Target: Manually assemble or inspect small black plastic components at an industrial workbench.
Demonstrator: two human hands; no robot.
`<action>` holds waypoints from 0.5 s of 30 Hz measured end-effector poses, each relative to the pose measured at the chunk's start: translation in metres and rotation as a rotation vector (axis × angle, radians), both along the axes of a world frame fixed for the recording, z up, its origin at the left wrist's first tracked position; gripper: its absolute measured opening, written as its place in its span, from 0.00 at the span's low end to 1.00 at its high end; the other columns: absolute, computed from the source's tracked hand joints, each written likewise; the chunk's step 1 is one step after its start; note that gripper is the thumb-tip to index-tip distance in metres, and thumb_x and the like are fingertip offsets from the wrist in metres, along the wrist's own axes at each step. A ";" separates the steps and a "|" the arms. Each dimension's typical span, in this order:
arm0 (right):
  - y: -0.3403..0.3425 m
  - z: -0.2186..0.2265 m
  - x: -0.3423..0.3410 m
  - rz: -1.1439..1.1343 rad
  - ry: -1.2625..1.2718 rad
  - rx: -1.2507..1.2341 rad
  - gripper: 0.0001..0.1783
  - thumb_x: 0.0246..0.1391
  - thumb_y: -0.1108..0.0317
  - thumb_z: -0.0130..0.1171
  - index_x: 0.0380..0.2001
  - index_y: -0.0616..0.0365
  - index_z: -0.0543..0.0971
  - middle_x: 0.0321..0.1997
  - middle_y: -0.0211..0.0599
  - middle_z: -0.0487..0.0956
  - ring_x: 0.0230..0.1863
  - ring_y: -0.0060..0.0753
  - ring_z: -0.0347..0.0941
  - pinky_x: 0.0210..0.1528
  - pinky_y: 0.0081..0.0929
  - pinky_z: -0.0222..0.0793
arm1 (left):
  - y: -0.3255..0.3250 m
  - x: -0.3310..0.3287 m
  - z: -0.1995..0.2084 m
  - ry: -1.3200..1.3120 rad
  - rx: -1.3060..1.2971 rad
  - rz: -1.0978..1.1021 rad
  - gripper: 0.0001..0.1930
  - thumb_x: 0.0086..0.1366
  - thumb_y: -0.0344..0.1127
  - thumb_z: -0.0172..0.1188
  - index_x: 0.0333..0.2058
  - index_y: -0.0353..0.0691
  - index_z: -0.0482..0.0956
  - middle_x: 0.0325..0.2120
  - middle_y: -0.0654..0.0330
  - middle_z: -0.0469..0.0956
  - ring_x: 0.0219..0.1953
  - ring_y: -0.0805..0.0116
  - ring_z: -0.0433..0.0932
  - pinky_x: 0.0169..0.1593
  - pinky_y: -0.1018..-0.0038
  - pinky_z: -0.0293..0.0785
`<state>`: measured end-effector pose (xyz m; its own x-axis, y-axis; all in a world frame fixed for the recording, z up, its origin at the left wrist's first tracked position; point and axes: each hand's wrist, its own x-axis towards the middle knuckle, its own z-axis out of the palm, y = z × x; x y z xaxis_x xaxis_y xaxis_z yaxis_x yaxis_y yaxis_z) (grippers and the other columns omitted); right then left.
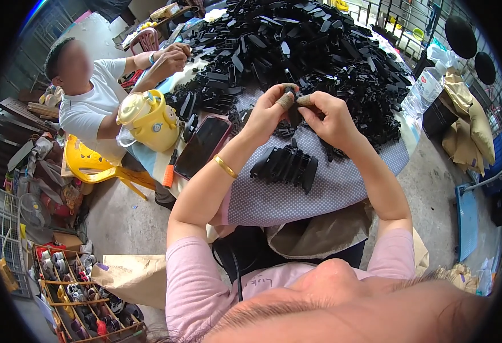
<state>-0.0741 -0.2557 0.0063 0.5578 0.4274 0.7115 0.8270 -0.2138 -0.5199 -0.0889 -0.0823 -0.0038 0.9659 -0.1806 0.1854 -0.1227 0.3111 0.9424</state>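
Both my hands meet over the table's near side, around a small dark plastic part (294, 115). My left hand (274, 108) pinches it from the left, thumb and fingers closed, with tan wraps on the fingertips. On the other side my right hand (332, 117) is closed too, its wrapped thumb and finger pressed at the part's upper end. My fingers hide much of its shape. Just below lies a row of similar black plastic parts (285, 167) on the dotted cloth (342, 183). Beyond my hands rises a big heap of black plastic pieces (274, 43).
Left of my forearm lie a phone (202, 147), an orange-handled tool (169, 172) and a yellow lidded jug (151, 123). Another person (94, 94) sits there on a yellow chair (91, 163), hands at the heap. A clear plastic bottle (424, 91) and brown sacks (471, 120) stand right.
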 end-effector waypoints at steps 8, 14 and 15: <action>0.005 -0.010 -0.003 -0.088 -0.297 -0.329 0.06 0.47 0.75 0.55 0.25 0.65 0.69 0.23 0.42 0.70 0.26 0.44 0.69 0.29 0.34 0.67 | -0.009 -0.001 -0.005 -0.361 0.579 0.348 0.10 0.66 0.33 0.49 0.41 0.33 0.71 0.26 0.65 0.73 0.27 0.81 0.68 0.30 0.83 0.66; 0.010 -0.014 -0.009 -0.094 -0.331 -0.481 0.05 0.48 0.72 0.53 0.23 0.62 0.70 0.23 0.41 0.71 0.28 0.40 0.72 0.31 0.31 0.70 | -0.014 -0.005 -0.001 -0.188 0.539 0.461 0.11 0.65 0.35 0.50 0.40 0.33 0.71 0.24 0.64 0.73 0.25 0.80 0.67 0.29 0.81 0.66; 0.012 -0.016 -0.010 -0.101 -0.327 -0.463 0.05 0.48 0.72 0.53 0.23 0.61 0.69 0.22 0.41 0.71 0.27 0.40 0.72 0.30 0.30 0.70 | -0.015 -0.005 -0.002 -0.245 0.555 0.526 0.11 0.64 0.35 0.51 0.39 0.32 0.71 0.24 0.59 0.74 0.26 0.74 0.71 0.30 0.77 0.68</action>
